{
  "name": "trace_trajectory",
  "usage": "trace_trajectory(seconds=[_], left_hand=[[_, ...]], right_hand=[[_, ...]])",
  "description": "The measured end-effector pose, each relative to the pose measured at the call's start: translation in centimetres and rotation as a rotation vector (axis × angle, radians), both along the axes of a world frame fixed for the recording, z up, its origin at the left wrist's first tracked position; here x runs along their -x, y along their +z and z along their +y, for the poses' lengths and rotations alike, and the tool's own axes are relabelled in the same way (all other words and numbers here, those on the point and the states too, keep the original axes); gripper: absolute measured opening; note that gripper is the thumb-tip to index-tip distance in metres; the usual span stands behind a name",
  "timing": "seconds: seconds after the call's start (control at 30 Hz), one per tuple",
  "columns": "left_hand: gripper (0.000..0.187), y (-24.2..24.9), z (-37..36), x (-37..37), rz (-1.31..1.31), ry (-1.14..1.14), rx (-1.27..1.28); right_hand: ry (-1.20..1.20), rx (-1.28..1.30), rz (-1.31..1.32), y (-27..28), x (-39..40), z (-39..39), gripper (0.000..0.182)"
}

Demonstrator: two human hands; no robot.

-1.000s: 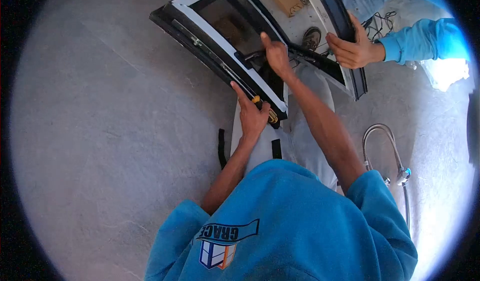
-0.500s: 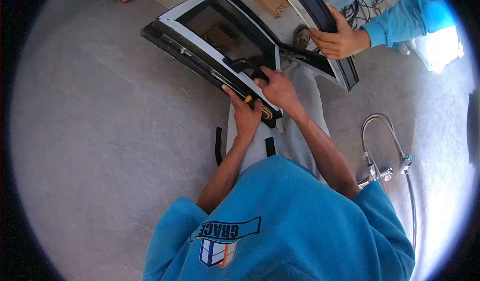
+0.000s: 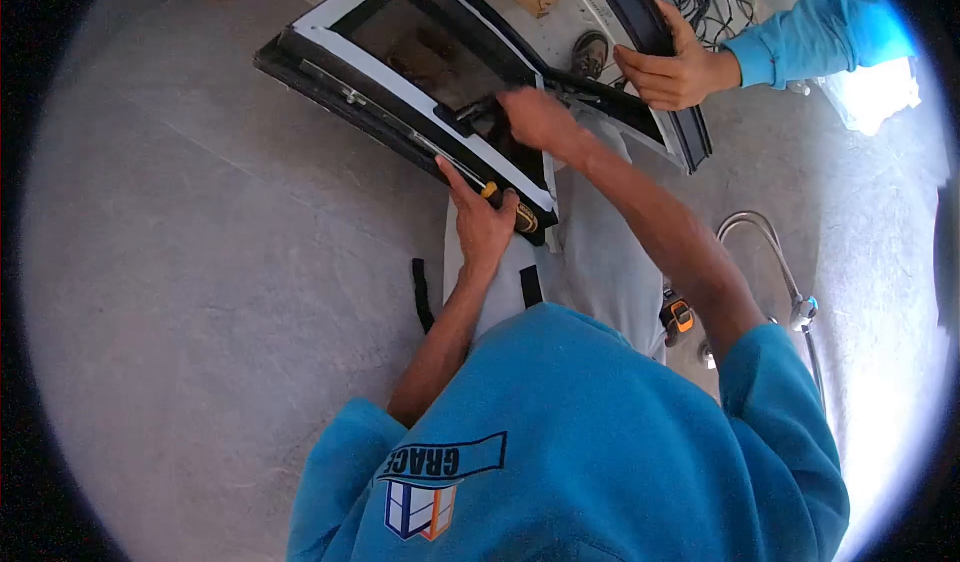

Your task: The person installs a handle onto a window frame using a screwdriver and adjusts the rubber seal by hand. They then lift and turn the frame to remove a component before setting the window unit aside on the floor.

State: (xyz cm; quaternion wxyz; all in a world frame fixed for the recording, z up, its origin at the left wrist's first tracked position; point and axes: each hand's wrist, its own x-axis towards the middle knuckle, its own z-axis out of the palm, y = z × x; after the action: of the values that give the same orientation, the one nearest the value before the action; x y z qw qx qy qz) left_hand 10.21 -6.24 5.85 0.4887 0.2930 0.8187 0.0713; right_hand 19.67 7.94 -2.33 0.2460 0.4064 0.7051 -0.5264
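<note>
Black-framed window sash propped against legs. Left hand clenched around screwdriver at lower corner; right hand wrapped on handle. Risk: tip slips, gouges frame; co-worker's hand steadies adjoining frame.

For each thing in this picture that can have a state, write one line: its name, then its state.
Window sash: tilted, propped across the person's lap.
Window handle: gripped by the right hand.
Screwdriver: held in the left hand against the sash edge.
Second frame: steadied by a co-worker's hand.
Flexible hose: lying loose on the floor.
</note>
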Motion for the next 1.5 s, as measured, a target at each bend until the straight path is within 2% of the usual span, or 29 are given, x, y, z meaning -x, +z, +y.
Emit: trace_trajectory(seconds=[0.03,0.1,0.13,0.2,0.3,0.43,0.53,0.6,0.73,0.8,0.83,0.87,0.9,0.93,0.97,1.0,1.03,1.1,1.13,1.2,1.27,1.3,1.33,1.4,1.43,1.5], left_hand=[[0.105,0.0,-0.1,0.1,-0.003,0.009,0.005],[0.105,-0.1,0.1,0.3,0.079,-0.114,-0.063],[0.106,0.0,-0.1,0.5,0.072,-0.135,-0.035],[0.111,1.0,1.5,0.9,-0.150,0.054,0.200],[0.111,0.6,1.1,0.8,-0.082,0.010,0.163],[0.110,0.6,1.4,1.2,-0.137,0.051,0.201],[0.110,0.6,0.9,1.1,-0.091,0.000,0.100],[0.108,0.8,1.1,1.1,-0.103,0.025,0.146],[0.105,0.2,0.8,0.4,-0.023,-0.023,0.024],[0.106,0.4,0.9,0.2,0.032,-0.018,0.006],[0.095,0.7,0.8,-0.2,0.019,0.049,-0.001],[0.095,0.4,0.1,-0.3,0.026,0.030,0.008],[0.084,-0.2,-0.4,-0.5,0.128,-0.011,-0.092],[0.073,-0.6,-0.8,-0.9,0.226,-0.050,-0.200],[0.052,-0.1,-0.4,-1.3,0.158,0.042,-0.136],[0.052,0.1,-0.4,-1.7,0.168,0.021,-0.140],[0.044,0.1,-0.3,-2.1,0.164,0.037,-0.077],[0.037,-0.4,-0.5,-1.6,0.176,0.022,-0.048],[0.033,-1.0,-1.2,-1.1,0.134,0.087,-0.054],[0.033,-1.9,-1.7,-0.5,0.083,0.132,-0.082],[0.031,-1.5,-2.2,-0.2,0.343,-0.094,-0.157],[0.036,-1.4,-1.7,-0.5,0.290,0.052,-0.250],[0.036,-1.5,-1.5,-0.7,0.285,0.055,-0.265],[0.040,-1.7,-1.8,-0.1,0.252,0.144,-0.154],[0.042,-1.5,-2.0,0.5,0.247,-0.045,-0.106],[0.043,-1.8,-1.9,0.5,0.292,-0.026,-0.115]], right_hand=[[0.009,0.005,-0.003,-1.1,0.4,0.5,0.036],[0.052,-0.303,0.214,-4.3,1.5,1.6,0.037],[0.054,-0.282,0.222,-5.6,1.7,1.6,0.037],[0.083,-0.537,0.482,-7.1,1.0,2.0,0.040],[0.129,-0.499,0.405,-7.3,1.0,2.0,0.042],[0.162,-0.429,0.318,-5.6,1.2,2.5,0.047],[0.061,-0.442,0.251,-4.5,0.8,2.9,0.045],[-0.011,-0.294,0.200,-4.5,-0.4,3.2,0.044],[0.063,-0.194,0.318,-2.7,-2.4,1.3,0.044],[-0.179,-0.112,0.053,-1.6,-1.3,0.6,0.045],[-0.193,-0.099,0.060,-2.3,-1.0,0.1,0.045],[-0.210,-0.311,0.289,-4.0,-0.8,-0.3,0.052],[-0.229,-0.534,0.508,-5.2,-0.7,-0.5,0.060],[-0.250,-0.541,0.504,-6.1,-0.5,-0.9,0.060],[-0.271,-0.531,0.520,-6.3,0.1,-0.9,0.054],[-0.294,-0.519,0.543,-6.1,0.5,-1.1,0.048],[-0.319,-0.526,0.556,-5.7,0.7,-1.4,0.048],[-0.297,-0.155,0.278,-3.9,0.9,-0.4,0.045],[-0.235,-0.079,0.206,-4.6,1.4,-0.4,0.037],[-0.266,-0.089,0.172,-3.8,0.6,-1.4,0.030],[-0.354,-0.143,0.185,-2.3,-1.1,-3.8,0.027],[-0.384,-0.129,0.170,-0.1,-2.1,-4.6,0.028],[-0.406,-0.111,0.153,2.3,-3.0,-5.4,0.029],[-0.504,-0.046,0.102,5.7,-4.1,-6.2,0.031],[-0.494,-0.065,0.110,5.7,-4.5,-6.3,0.031],[-0.540,-0.054,0.150,4.7,-3.9,-6.1,0.035]])
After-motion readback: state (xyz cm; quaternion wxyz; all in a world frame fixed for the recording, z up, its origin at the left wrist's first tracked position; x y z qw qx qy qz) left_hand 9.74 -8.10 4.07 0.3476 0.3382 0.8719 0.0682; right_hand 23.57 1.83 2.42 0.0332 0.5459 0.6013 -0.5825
